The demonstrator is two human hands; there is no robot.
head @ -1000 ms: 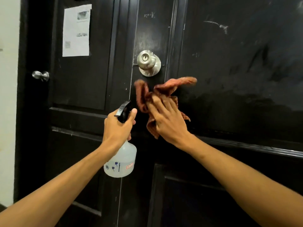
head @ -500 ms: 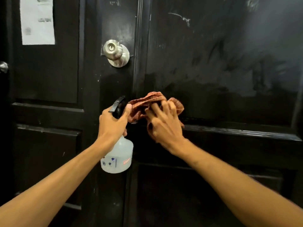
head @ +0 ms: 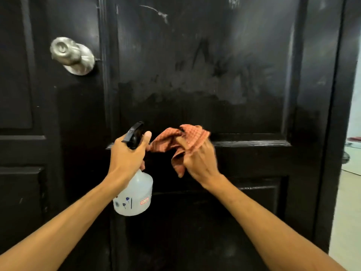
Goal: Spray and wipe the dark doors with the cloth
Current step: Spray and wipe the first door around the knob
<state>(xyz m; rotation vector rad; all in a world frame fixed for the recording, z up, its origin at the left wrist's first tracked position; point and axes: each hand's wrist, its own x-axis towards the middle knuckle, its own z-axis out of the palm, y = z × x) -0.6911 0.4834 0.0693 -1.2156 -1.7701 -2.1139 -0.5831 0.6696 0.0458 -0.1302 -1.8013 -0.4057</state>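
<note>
Head view. Background was a pair of dark doors (head: 205,65) with raised panel mouldings; a pale floor and wall showed in a strip at the right edge. A silver door knob (head: 72,55) sat upper left on the door stile. The upper panel carried a hazy, smeared film above a darker, glossier band that ran down to the horizontal ledge (head: 250,143).

Change against the frame half a second earlier: the view had shifted right, so the knob stood nearer the left edge, and the white paper notice on the left door was out of frame. The cloth had moved right along the ledge, away from the panel's left moulding, and now draped over the fingers rather than lying under them.

Left hand (head: 128,155) gripped the neck of the spray bottle (head: 134,194), thumb up beside the black trigger head (head: 134,134); the translucent bottle body hung below the fist, in front of the door's mid rail.

Right hand (head: 197,159) held the orange checked cloth (head: 187,139), fingers curled into it, at the level of the ledge. The cloth bunched above and left of the knuckles, one tail hanging below the palm, its left end close to the left thumb. Contact between cloth and door could not be confirmed.
</note>
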